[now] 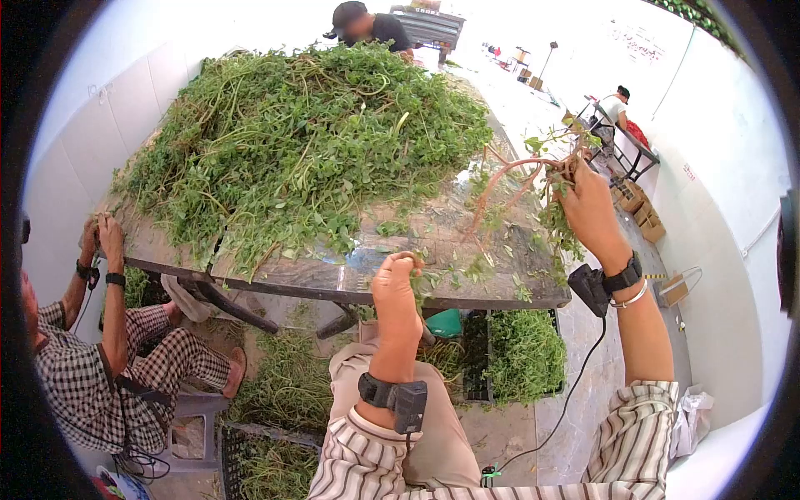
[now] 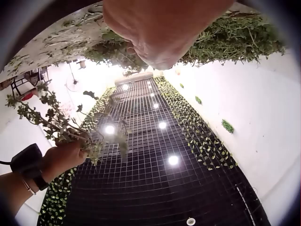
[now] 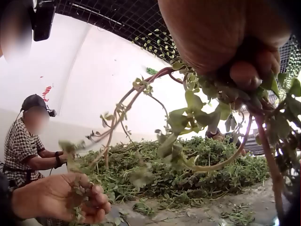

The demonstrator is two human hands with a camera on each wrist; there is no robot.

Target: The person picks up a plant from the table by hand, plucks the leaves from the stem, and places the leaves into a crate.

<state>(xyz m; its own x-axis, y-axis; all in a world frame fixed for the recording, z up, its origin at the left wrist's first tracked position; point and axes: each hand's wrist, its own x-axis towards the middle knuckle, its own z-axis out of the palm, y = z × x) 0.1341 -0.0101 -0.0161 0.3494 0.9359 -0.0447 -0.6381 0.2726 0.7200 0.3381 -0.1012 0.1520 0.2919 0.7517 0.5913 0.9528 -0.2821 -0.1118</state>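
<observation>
My right hand (image 1: 593, 208), raised over the table's right side, grips a bunch of leafy greens (image 3: 193, 113) with long reddish stems that arch out to the left. Low over the near table edge is my left hand (image 1: 393, 287), its fingers curled. In the right wrist view that hand holds a small leafy sprig (image 3: 77, 198) between thumb and fingers. A big heap of green leafy stems (image 1: 308, 150) covers most of the tabletop beyond both hands. Loose leaves and bits lie on the bare wood (image 1: 400, 279) near me.
Below the table, a black crate (image 1: 477, 354) of greens stands at right, another crate (image 1: 271, 433) at left. A person (image 1: 108, 358) in checks sits at the left. Across the heap is a person (image 1: 387, 32) in a black cap. Cardboard boxes (image 1: 646, 218) line the right wall.
</observation>
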